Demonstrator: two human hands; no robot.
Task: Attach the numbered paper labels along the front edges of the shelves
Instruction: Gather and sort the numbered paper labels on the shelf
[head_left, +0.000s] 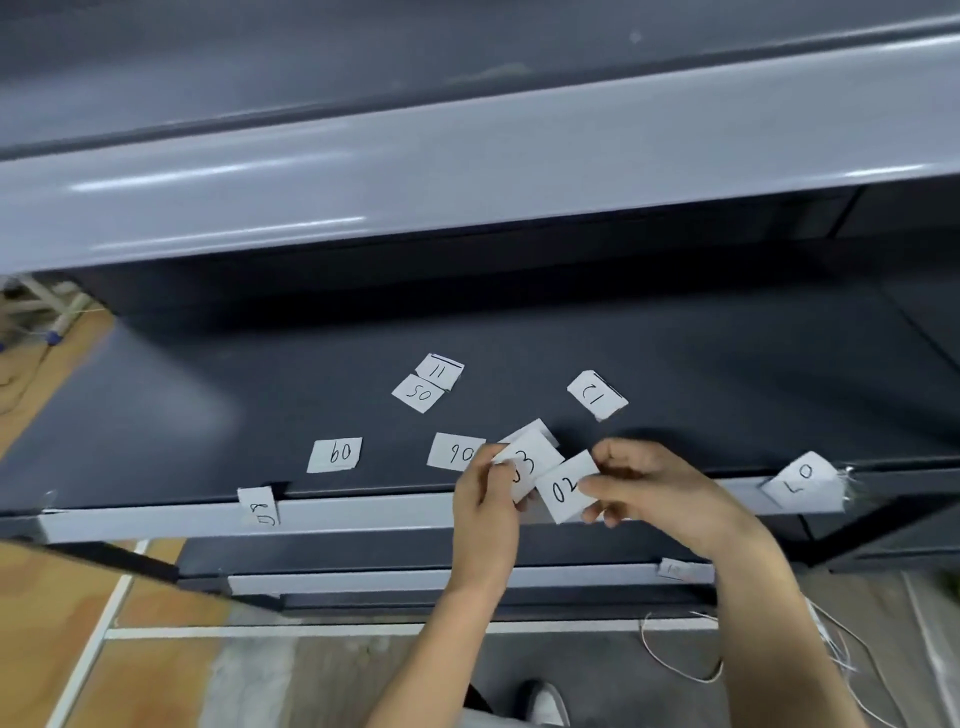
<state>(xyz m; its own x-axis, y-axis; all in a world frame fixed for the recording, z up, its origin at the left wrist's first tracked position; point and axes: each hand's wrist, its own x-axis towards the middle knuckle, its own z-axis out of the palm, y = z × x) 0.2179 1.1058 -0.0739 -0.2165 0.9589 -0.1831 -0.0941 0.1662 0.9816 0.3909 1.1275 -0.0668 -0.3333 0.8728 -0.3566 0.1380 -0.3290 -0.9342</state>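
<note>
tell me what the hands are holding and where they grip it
The left hand pinches the label marked 03 by its left end; the right hand pinches the label marked 02 by its right edge.

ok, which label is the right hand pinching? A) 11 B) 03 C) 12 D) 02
D: the right hand pinches the 02 label at its right edge, above the shelf's front edge, while the left hand holds the 03 label.
</note>
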